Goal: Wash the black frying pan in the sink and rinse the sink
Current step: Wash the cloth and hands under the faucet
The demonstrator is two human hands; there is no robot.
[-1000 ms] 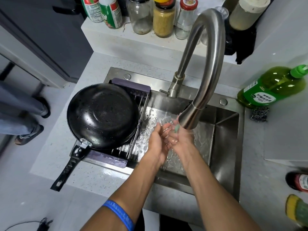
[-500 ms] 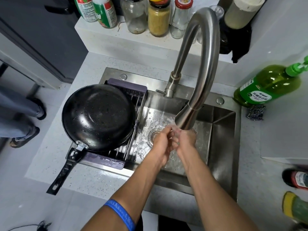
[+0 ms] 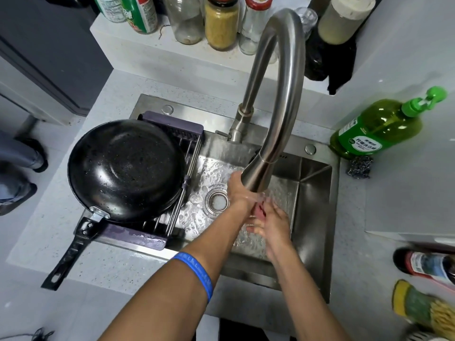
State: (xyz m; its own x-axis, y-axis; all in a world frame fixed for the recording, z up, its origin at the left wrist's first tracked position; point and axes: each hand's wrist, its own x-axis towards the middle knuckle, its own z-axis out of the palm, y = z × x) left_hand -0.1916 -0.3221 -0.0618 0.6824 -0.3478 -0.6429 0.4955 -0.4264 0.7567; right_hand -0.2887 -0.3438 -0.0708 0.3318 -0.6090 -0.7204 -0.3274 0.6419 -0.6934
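Black frying pan [image 3: 125, 168] upside down on purple drain rack [image 3: 172, 124] over left part of sink [image 3: 312, 193], handle [image 3: 71, 254] sticking out over counter [image 3: 110, 264]. Both hands under faucet [image 3: 275, 99] spout, water running. Left hand [image 3: 237, 190] partly hidden behind spout head, fingers not visible: grip state cannot tell. Right hand [image 3: 273, 222] fingers loosely spread, holding nothing, touching left wrist area. Drain [image 3: 216, 201] visible, wet basin. Green soap bottle [image 3: 376, 129] lying tilted on right counter; bottles at bottom right cut off by frame edge.
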